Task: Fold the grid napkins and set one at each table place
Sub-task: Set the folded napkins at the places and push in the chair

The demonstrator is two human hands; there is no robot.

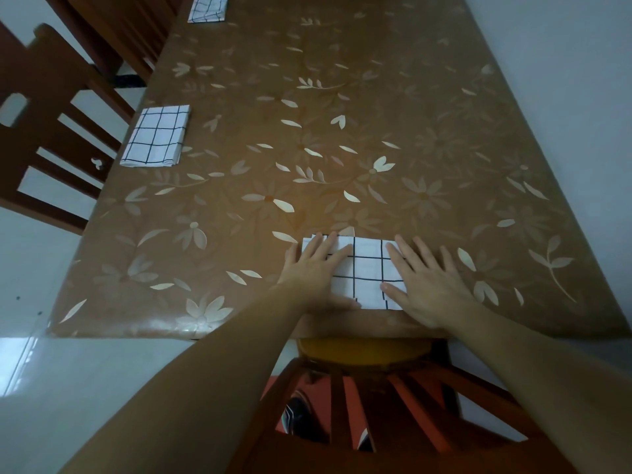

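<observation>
White grid napkin [367,268]: lying folded at the counter's [342,114] near edge, probably being flattened to set creases.
Left grip [314,268]: spread flat, pressing its left side.
Right grip [427,285]: spread flat, pressing its right side.
Second napkin [155,136], third napkin [207,8]: sitting folded along the left edge.

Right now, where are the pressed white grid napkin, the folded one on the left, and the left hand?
Pressed white grid napkin [367,271]: head view, bare middle.
Folded white grid napkin on the left [155,136]: head view, centre.
Left hand [314,271]: head view, its back.
</observation>
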